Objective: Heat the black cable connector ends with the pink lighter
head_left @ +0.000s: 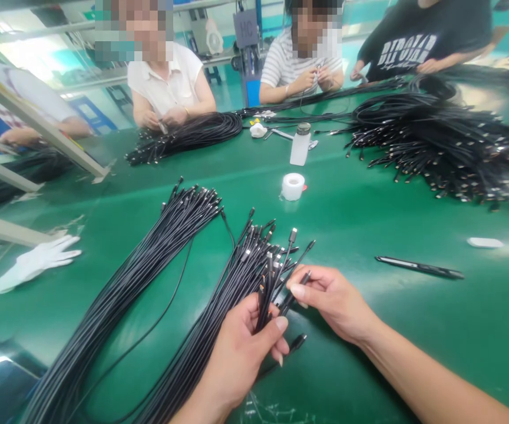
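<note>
Low in the centre, my left hand [252,335] is closed round several black cable ends, their connectors pointing up past the fingers. Just right of it, my right hand [325,294] pinches a black cable connector [304,281] between thumb and fingers. Behind and left of my hands lies a bundle of black cables [219,300] with metal-tipped ends, running down to the bottom edge. Farther left, a second cable bundle [135,271] curves across the green table [369,365]. One loose connector [297,343] shows below my right hand.
A tape roll [293,186] and a white bottle [300,146] stand mid-table. A black pen [419,268] lies right, a white glove [37,263] left. A large cable pile [440,141] covers the back right. Several people sit across, one handling a cable bundle [197,134].
</note>
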`<state>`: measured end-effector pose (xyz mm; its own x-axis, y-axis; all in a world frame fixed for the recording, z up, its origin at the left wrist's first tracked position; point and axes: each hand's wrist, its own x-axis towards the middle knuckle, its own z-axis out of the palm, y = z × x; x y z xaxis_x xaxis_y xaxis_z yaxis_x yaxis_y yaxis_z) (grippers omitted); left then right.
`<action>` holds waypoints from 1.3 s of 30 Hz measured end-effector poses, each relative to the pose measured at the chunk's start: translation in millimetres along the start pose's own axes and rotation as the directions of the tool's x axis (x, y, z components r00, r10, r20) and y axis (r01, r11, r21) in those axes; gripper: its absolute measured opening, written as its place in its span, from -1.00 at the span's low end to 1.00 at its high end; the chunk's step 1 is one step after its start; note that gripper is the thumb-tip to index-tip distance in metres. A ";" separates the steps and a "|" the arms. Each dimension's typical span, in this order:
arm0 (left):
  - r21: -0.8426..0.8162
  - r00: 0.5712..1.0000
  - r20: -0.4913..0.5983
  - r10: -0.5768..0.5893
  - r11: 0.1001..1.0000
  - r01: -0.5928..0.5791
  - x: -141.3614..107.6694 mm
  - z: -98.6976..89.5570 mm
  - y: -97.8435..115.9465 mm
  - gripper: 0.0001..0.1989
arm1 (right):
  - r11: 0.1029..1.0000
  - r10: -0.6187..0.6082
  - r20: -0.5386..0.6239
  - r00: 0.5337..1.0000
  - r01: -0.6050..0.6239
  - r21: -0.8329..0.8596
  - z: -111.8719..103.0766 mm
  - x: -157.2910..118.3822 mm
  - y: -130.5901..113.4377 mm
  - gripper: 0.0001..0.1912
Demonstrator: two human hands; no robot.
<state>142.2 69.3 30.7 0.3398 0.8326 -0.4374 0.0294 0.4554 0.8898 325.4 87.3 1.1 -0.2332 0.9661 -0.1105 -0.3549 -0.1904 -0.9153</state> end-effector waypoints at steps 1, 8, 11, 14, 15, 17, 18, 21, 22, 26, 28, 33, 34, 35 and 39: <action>0.002 1.000 -0.001 0.001 1.000 -0.001 0.0 -0.1 -0.3 -0.76 | 1.000 0.002 0.004 1.000 -0.002 0.000 -0.4 0.2 -0.4 -0.85; 0.023 1.000 -0.007 -0.003 1.000 0.003 0.0 -1.0 -0.4 -0.75 | 1.000 0.009 -0.010 1.000 -0.009 0.023 -1.1 1.6 -1.4 -0.83; 0.017 1.000 -0.005 0.004 1.000 -0.004 0.0 -1.4 -0.4 -0.74 | 1.000 0.009 -0.020 1.000 -0.009 0.010 -2.4 1.0 0.0 -0.82; -0.003 1.000 0.001 0.009 1.000 -0.009 0.1 -1.5 -0.8 -0.74 | 1.000 0.008 -0.047 0.999 -0.009 -0.022 -3.2 1.1 1.6 -0.76; -0.009 1.000 0.006 0.008 1.000 -0.008 0.2 -1.6 -0.8 -0.74 | 0.999 0.018 -0.054 0.998 -0.019 -0.027 -3.6 1.5 1.6 -0.72; -0.014 1.000 0.008 0.009 1.000 -0.008 0.4 -2.3 -0.5 -0.74 | 0.999 0.044 -0.056 0.997 -0.046 -0.028 -5.1 2.9 0.1 -0.64; -0.012 1.000 0.002 0.012 1.000 -0.012 0.8 -3.0 -0.2 -0.75 | 0.998 0.055 -0.055 0.997 -0.057 -0.038 -6.6 3.6 -1.8 -0.59; 0.006 0.999 -0.039 0.032 0.999 -0.032 3.0 -5.5 1.4 -0.76 | 0.961 0.047 -0.059 0.997 -0.061 -0.268 -13.9 4.2 -11.6 -0.53; 0.014 0.998 -0.058 0.039 0.999 -0.038 4.1 -6.4 1.9 -0.76 | 0.909 0.036 -0.040 0.999 -0.049 -0.413 -16.8 3.4 -15.5 -0.57; 0.019 0.992 -0.113 0.061 0.998 -0.059 8.4 -8.6 3.1 -0.77 | 0.616 0.120 0.259 0.958 0.132 -0.777 -22.9 -5.6 -25.2 -0.84; 0.019 0.992 -0.104 0.068 0.998 -0.067 9.4 -9.2 2.7 -0.77 | 0.517 0.185 0.396 0.899 0.253 -0.818 -20.9 -11.1 -23.9 -0.77; 0.067 0.996 0.000 0.091 0.994 -0.091 8.2 -12.0 0.8 -0.79 | 0.381 0.171 0.521 0.836 0.432 -0.818 -11.4 -17.2 -13.7 -0.92; 0.085 0.996 0.022 0.092 0.992 -0.094 7.7 -12.7 0.7 -0.80 | 0.390 0.151 0.536 0.831 0.448 -0.805 -10.1 -17.1 -12.8 -0.95; 0.101 0.995 0.043 0.092 0.990 -0.096 7.2 -13.3 0.9 -0.81 | 0.411 0.130 0.540 0.832 0.450 -0.793 -8.8 -16.8 -12.6 -0.94; 0.131 0.987 0.105 0.125 0.982 -0.139 4.7 -15.4 3.0 -0.79 | 0.570 0.051 0.428 0.902 0.326 -0.754 -3.6 -15.4 -13.4 -0.94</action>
<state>129.3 79.5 29.3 0.4376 0.8454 -0.3062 0.1053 0.2900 0.9512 337.1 75.6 13.6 -0.6161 0.7874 0.0198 0.4041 0.3376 -0.8501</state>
